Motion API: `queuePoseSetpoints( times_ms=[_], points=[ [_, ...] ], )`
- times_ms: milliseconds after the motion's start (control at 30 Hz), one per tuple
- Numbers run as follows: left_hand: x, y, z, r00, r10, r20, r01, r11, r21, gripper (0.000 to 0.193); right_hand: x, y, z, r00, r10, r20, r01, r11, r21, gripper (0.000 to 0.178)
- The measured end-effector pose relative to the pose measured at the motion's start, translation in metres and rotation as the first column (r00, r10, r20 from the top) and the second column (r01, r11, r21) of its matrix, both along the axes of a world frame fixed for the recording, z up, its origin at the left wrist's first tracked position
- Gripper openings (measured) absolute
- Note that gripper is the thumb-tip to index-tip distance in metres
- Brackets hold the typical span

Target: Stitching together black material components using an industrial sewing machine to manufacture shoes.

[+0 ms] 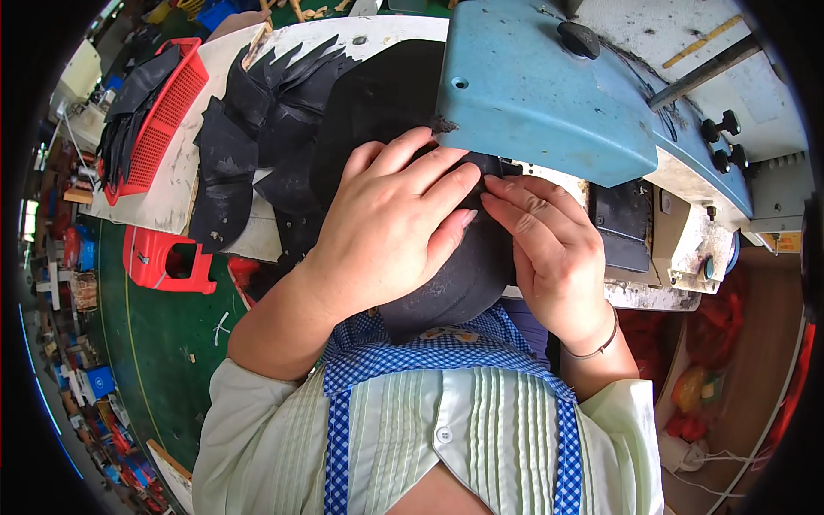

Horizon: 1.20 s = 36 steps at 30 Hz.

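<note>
A black sheet piece, leather-like and curved at its lower edge, hangs over the table's front edge toward my lap. My left hand lies over it with the fingers stretched toward the blue machine head and the thumb on top. From the other side my right hand grips the piece, fingertips bent onto it and the thumb mostly hidden. The fingertips of both hands nearly meet, just in front of the machine head. Another broad black area lies beyond my left hand; whether it is the same piece I cannot tell.
Several black cut pieces lie overlapped on the white table at the left. A red basket holds more black pieces. Below it, a red plastic stool stands on the green floor. Black knobs stick out at the machine's right.
</note>
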State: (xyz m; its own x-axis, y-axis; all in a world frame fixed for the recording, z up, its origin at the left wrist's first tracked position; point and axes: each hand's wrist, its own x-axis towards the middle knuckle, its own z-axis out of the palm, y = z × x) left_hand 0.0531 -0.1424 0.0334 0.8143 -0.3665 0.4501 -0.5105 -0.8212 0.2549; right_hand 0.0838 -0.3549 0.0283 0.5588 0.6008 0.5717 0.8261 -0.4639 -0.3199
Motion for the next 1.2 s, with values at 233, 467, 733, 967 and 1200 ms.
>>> queuePoseSetpoints(
  times_ms=[233,467,733,967,1200],
  points=[
    [0.007,0.003,-0.001,0.999,0.035,-0.008,-0.035,0.999,0.009,0.036,-0.002,0.001,-0.004,0.998,-0.032,0.055,0.032,0.999,0.001,0.04],
    [0.02,0.009,-0.001,0.996,-0.081,0.039,0.083,0.995,-0.053,0.019,-0.006,0.002,0.0,0.997,-0.07,0.045,0.07,0.998,-0.009,0.038],
    [0.026,0.017,0.0,0.993,-0.12,-0.002,0.12,0.992,-0.034,0.03,-0.002,0.003,-0.005,0.994,-0.051,0.092,0.055,0.998,-0.04,0.043],
    [0.03,0.019,-0.001,0.993,-0.117,0.021,0.117,0.993,-0.005,0.038,-0.003,0.005,0.001,0.996,-0.058,0.072,0.062,0.996,-0.059,0.042],
    [0.037,0.019,-0.003,0.994,-0.101,0.033,0.102,0.994,-0.027,0.037,-0.005,0.004,0.002,0.996,-0.073,0.043,0.075,0.995,-0.068,0.043]
  ],
)
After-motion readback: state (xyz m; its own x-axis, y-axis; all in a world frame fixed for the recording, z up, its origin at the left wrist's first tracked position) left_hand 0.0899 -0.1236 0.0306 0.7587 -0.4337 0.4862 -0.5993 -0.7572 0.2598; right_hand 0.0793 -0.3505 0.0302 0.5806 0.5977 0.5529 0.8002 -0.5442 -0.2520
